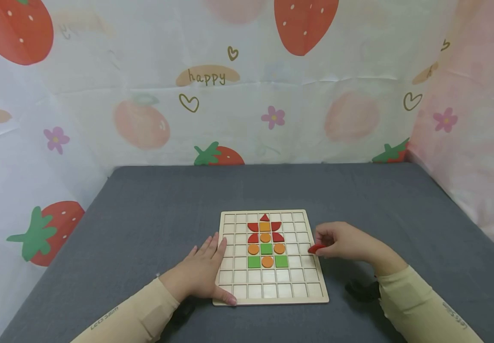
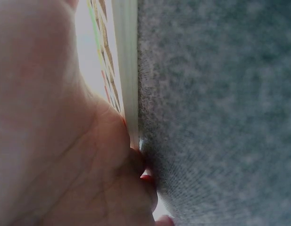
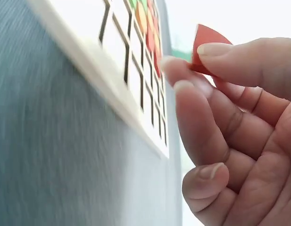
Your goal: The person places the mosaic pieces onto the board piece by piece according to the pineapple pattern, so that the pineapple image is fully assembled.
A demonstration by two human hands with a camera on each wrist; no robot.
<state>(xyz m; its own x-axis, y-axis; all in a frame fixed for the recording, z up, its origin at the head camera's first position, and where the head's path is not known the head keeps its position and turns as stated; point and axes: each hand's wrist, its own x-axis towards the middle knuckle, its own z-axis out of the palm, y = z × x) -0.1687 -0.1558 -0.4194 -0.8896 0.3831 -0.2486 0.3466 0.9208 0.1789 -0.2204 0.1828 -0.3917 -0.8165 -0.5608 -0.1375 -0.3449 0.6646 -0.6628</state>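
A wooden grid board [image 1: 272, 289] lies flat on the table, with red, orange and green tiles set in some of its squares. My left hand [image 1: 201, 269] rests along the board's left edge, fingers straight and thumb over the near left corner. At the board's right edge, my right hand [image 1: 347, 244] pinches a red quarter-circle tile [image 1: 315, 248] between thumb and finger. The right wrist view shows this red tile [image 3: 209, 40] held above the board, apart from it. In the left wrist view, the palm [image 2: 65, 141] lies against the board's side [image 2: 128, 61].
A grey cloth [image 1: 165, 205] covers the table under the board. Behind and beside it hang white curtains [image 1: 298, 102] printed with strawberries, flowers and hearts. Dark objects [image 1: 362, 289] show under each wrist.
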